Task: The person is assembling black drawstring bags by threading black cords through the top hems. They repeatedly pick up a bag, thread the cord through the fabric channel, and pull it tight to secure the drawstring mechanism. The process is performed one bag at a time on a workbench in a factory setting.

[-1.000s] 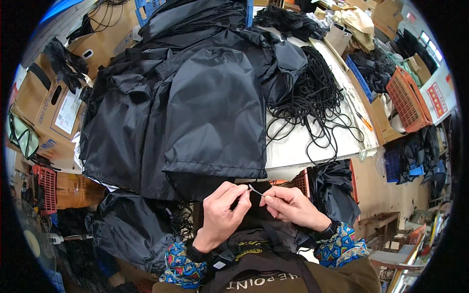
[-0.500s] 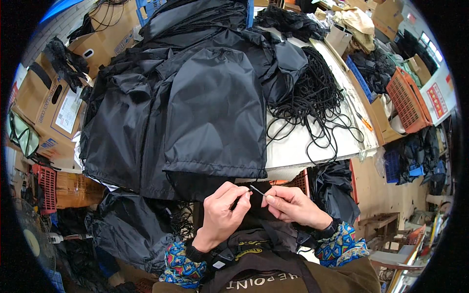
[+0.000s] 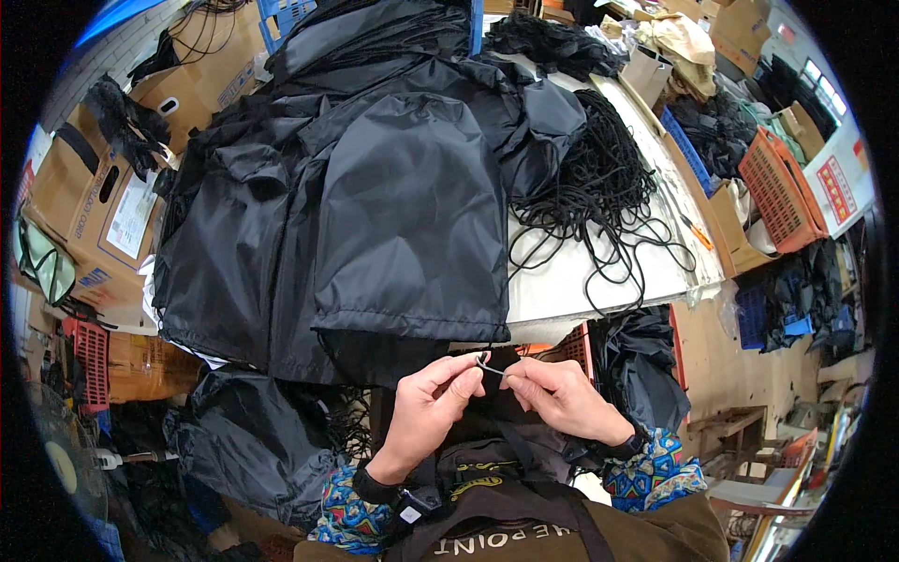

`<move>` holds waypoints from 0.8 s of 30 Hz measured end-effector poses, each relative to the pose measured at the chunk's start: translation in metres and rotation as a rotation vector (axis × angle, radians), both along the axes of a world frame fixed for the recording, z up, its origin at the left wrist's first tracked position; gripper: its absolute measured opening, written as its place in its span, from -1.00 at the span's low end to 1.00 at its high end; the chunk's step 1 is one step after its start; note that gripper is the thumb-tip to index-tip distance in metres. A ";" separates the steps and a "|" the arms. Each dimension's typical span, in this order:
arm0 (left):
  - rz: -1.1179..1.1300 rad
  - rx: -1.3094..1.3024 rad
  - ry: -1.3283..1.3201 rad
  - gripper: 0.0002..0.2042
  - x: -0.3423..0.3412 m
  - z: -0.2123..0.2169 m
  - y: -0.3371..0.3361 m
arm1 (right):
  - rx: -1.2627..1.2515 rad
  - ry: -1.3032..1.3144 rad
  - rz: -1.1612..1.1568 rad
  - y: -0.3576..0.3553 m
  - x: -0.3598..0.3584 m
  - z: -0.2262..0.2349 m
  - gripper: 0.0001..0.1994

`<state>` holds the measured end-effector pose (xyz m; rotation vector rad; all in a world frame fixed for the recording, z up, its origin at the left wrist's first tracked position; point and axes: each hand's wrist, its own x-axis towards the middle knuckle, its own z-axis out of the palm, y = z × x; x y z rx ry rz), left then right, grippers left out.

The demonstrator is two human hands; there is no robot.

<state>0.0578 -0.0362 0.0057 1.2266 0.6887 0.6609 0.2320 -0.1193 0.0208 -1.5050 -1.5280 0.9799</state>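
Since the thin cord (image 3: 493, 370) is so slight, I judge it nearly weightless and limp, likelier to twist or slip out of a loose pinch than to break. On my feed it spans the short gap between the hands, in the air just off the near edge of the white surface (image 3: 552, 302). The left hand (image 3: 426, 398) has thumb and forefinger closed on its dark part, a bend or loop at the fingertips too small for me to tell. The right hand (image 3: 559, 395) clamps it farther along, also between thumb and forefinger. I would hold it by the very tips, lightly taut. A black bag (image 3: 412, 215), smooth and soft-looking, reaches that near edge just beyond the hands; it would probably slide and crease, so I'd take it by its hem. Toward the surface's right edge, a tangle of black cords (image 3: 599, 169) would likely snag if pulled.
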 end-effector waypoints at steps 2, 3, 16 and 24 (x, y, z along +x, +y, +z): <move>-0.074 -0.394 -0.097 -0.77 -0.003 0.001 0.001 | -0.021 0.009 -0.004 0.000 0.000 0.001 -0.88; -0.075 -0.426 -0.115 -0.78 -0.003 0.001 0.002 | 0.025 -0.031 0.008 -0.001 0.000 0.000 -0.89; 0.102 0.723 0.280 -0.90 0.027 -0.051 -0.008 | 0.777 -0.023 0.009 -0.043 0.007 0.034 -0.79; 0.027 -0.353 0.141 -0.78 0.040 -0.079 -0.036 | 0.649 1.290 0.129 -0.093 0.072 0.060 -0.97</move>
